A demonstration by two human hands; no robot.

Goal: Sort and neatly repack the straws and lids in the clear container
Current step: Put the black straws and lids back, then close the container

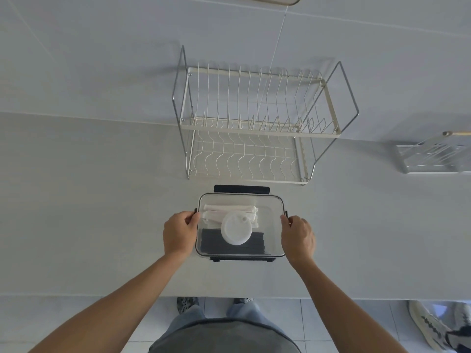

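Sitting near the counter's [102, 200] front edge, the clear container [274, 225] of white straws [229, 211], dark straws [211, 244] and a round lid [235, 230] is being gripped at its side latches by the curled fingers of the left hand [178, 234] and right hand [298, 236].

I see the container [274, 222] on the counter [89, 200], just in front of the dish rack [254, 128]. Inside it, one bundle of straws [229, 212] lies toward the back, another bundle [211, 244] toward the front, and a lid [235, 231] rests across both. My left hand [178, 233] touches its left side, my right hand [298, 234] its right side. A smaller rack [430, 159] stands far right.
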